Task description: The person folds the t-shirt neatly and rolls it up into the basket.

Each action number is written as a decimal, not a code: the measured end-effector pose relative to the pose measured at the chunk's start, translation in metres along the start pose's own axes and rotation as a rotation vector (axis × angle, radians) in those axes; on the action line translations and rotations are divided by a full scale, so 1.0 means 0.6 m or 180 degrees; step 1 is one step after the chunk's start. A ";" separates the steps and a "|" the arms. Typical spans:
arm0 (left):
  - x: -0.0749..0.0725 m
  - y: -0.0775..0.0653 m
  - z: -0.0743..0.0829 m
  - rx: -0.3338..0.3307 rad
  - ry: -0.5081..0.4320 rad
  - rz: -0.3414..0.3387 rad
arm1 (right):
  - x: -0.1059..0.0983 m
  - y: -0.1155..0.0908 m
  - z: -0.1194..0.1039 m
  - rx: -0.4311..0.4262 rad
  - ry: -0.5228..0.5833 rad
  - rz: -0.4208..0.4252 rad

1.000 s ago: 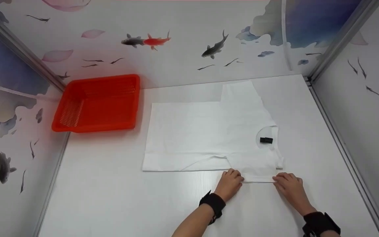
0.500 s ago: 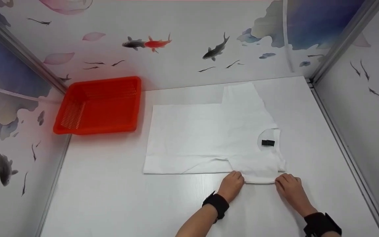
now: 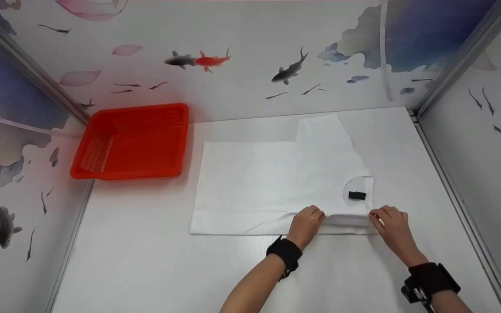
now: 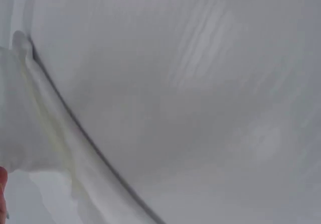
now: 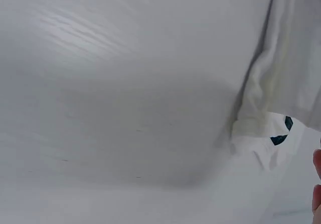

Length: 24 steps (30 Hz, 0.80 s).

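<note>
A white T-shirt lies flat on the white table, its neckline with a black label at the right. My left hand and right hand pinch the two ends of the near sleeve's hem and hold it raised over the shirt's near side. In the left wrist view, the lifted cloth stands along the left, with a sliver of fingertip below it. In the right wrist view, the raised sleeve is at the upper right, near my fingertips.
A red plastic basket with perforated sides stands at the table's back left. Printed walls with fish and petals border the table at the back and both sides. Dark bands are strapped round both wrists.
Both hands have lifted the near sleeve's hem and carried it away from me, toward the shirt's body. The sleeve no longer lies spread past the shirt's near edge. The basket stays put.
</note>
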<state>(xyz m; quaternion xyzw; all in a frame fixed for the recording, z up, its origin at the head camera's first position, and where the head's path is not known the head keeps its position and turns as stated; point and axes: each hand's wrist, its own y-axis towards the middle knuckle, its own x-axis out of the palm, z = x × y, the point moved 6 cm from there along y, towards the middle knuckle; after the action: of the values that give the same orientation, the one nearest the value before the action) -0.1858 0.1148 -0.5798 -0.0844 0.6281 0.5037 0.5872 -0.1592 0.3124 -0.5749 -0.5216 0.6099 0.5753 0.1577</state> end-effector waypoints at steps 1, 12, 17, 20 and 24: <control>0.000 0.003 -0.004 -0.0025 -0.0019 0.0012 | 0.000 0.009 0.001 -0.0012 0.0023 0.0024; -0.003 0.050 -0.064 -0.0406 -0.0230 0.0070 | 0.023 0.103 0.015 0.0291 0.0096 0.0053; -0.001 0.066 -0.088 -0.0693 -0.0322 0.0087 | 0.042 0.140 0.021 0.0555 0.0217 0.0107; 0.007 0.073 -0.102 -0.0951 -0.0485 0.0025 | 0.052 0.158 0.027 0.0709 0.0247 0.0090; 0.021 0.082 -0.119 -0.1266 -0.0750 -0.0091 | 0.064 0.173 0.033 0.0778 0.0227 0.0111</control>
<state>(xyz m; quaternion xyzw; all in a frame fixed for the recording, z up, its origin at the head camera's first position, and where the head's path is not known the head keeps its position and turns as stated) -0.2702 0.0922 -0.5778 -0.1480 0.4424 0.6155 0.6353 -0.2680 0.2908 -0.5552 -0.5080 0.6897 0.4804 0.1883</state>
